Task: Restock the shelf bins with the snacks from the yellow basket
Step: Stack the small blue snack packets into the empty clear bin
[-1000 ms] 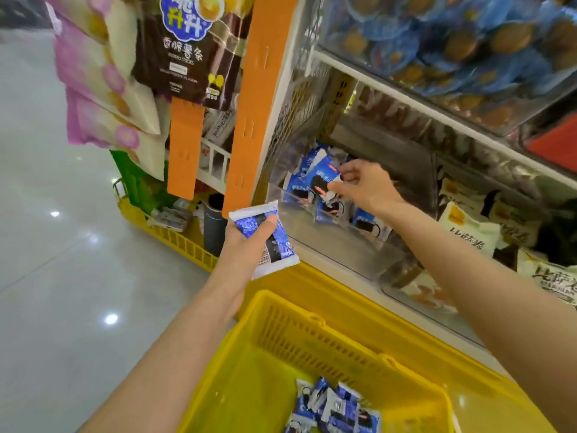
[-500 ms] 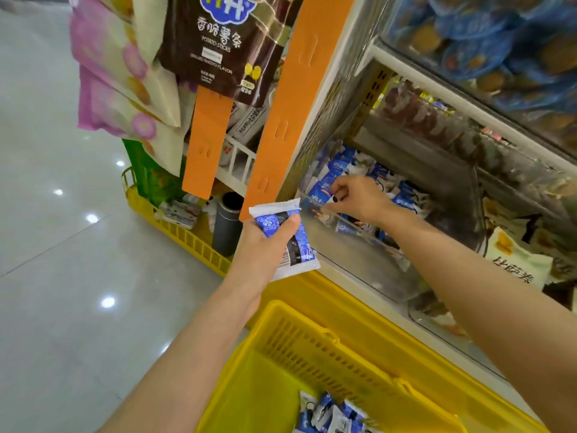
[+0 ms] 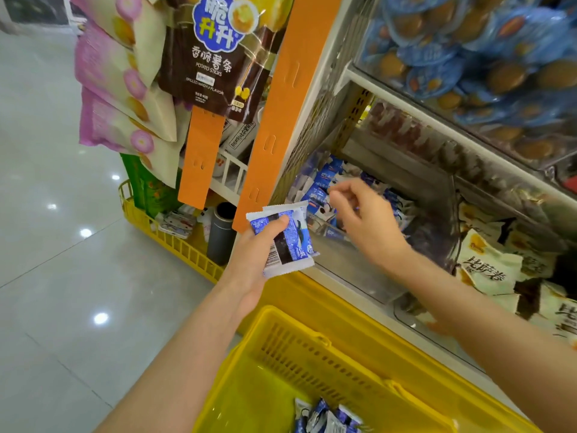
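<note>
The left hand [image 3: 249,270] holds two packets [image 3: 288,242] stacked flat. Its grip is pinched on them, with the thumb laid across the upper face and the other fingers hidden behind. The pair hangs just short of the bin [image 3: 359,276], which lies at 2 o'clock from it.

The right hand [image 3: 365,220] is over the bin's packets [image 3: 321,182]. Its grip is loosely curled and slack, with nothing visible between thumb and forefinger.

More packets [image 3: 327,420] lie in the basket [image 3: 312,339] at 6 o'clock.

These packets look light, each a thin glossy film pouch with crimped ends. The film is probably slick, so stacked ones could slide over each other, and the rear one already sits offset toward 3 o'clock. The contents may be brittle, so a hard squeeze across the middle seems unwise. A flat pinch across the broad faces should control them best, as the left hand holds them now, or else a pinch on a crimped end seam. They are too light to need more than fingertip force, and they should drop into place without harm from low down.

The held pair's long axis runs about 12 to 6, tipped slightly toward 11 and 5. The barcode end points to 6, toward the wrist, and the far crimp points to 12. The packets in the bin lean at mixed angles, mostly standing on end. Feeding the pair in with the far crimp leading toward 2 o'clock looks like the easiest fit.
</note>
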Demonstrator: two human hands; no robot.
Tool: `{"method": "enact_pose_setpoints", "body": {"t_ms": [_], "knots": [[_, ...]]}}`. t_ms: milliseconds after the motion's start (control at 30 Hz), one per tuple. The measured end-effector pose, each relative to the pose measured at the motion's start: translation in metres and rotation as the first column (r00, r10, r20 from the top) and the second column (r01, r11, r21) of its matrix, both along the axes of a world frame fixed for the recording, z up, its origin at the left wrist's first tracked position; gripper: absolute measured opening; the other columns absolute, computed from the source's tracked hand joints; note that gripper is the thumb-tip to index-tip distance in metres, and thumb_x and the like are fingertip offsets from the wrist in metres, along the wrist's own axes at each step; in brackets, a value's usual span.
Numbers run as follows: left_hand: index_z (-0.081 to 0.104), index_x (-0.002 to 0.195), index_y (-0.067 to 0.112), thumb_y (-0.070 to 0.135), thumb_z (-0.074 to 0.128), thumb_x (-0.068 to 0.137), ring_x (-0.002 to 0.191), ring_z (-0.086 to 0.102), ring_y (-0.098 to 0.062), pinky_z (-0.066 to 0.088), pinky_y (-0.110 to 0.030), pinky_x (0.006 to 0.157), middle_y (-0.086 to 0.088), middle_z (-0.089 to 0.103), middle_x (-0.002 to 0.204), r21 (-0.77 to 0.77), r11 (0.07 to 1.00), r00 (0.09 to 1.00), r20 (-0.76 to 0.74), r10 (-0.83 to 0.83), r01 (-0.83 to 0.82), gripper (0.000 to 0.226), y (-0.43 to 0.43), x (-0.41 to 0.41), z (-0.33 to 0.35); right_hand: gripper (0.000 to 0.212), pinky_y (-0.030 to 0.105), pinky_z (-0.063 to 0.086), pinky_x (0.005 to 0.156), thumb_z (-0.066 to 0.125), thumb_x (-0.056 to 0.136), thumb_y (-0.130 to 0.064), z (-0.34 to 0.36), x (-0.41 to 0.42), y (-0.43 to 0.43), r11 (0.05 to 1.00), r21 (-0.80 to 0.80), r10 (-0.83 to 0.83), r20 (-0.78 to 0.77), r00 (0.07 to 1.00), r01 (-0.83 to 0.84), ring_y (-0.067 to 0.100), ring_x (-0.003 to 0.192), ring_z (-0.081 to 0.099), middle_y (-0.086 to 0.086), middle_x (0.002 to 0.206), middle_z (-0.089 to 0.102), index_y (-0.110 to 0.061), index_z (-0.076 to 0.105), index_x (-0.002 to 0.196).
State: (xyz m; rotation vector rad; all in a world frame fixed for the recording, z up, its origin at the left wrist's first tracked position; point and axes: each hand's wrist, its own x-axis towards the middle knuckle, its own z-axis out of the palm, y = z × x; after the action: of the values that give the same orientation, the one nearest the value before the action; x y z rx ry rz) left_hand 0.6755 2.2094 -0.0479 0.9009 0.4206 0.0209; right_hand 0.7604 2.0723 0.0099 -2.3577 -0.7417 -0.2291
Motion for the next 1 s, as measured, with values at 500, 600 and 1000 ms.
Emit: {"method": "enact_pose_setpoints", "body": {"t_ms": [500, 600, 1000], "knots": [[0.049, 0.123, 0.015, 0.026, 0.06, 0.087, 0.097, 0.065, -0.026, 0.051, -0.046, 0.091, -0.014, 0.066, 0.111, 0.138, 0.99, 1.0, -0.016, -0.01, 0.012, 0.04, -0.018, -0.01, 0.004, 0.025, 0.021, 0.057, 0.066, 0.068, 0.083, -0.019, 0.01, -0.05, -0.031, 0.838, 0.451, 0.028, -0.599, 0.801, 0.308, 0.011, 0.083, 0.071, 0.005, 0.102, 0.069, -0.018, 0.052, 0.102], [0.051, 0.119, 0.016, 0.039, 0.066, 0.072, 0.095, 0.067, -0.022, 0.052, -0.045, 0.09, -0.009, 0.068, 0.108, 0.116, 0.988, 0.994, 0.037, -0.103, 0.098, 0.054, -0.025, -0.011, 0.008, 0.039, 0.025, 0.058, 0.062, 0.074, 0.077, -0.01, 0.005, -0.053, -0.033, 0.81, 0.486, 0.073, -0.638, 0.766, 0.327, 0.019, 0.083, 0.072, 0.01, 0.104, 0.065, -0.025, 0.046, 0.099], [0.046, 0.105, 0.026, 0.027, 0.071, 0.079, 0.073, 0.062, 0.001, 0.047, -0.008, 0.048, 0.012, 0.059, 0.093, 0.464, 0.886, 0.996, 0.079, -0.031, -0.009, 0.037, -0.02, 0.003, -0.01, 0.012, 0.009, 0.045, 0.048, 0.061, 0.086, -0.033, 0.022, -0.038, -0.046, 0.99, -0.107, 0.028, -0.485, 0.874, -0.091, -0.001, 0.058, 0.063, -0.011, 0.076, 0.072, -0.023, 0.063, 0.093]]}}
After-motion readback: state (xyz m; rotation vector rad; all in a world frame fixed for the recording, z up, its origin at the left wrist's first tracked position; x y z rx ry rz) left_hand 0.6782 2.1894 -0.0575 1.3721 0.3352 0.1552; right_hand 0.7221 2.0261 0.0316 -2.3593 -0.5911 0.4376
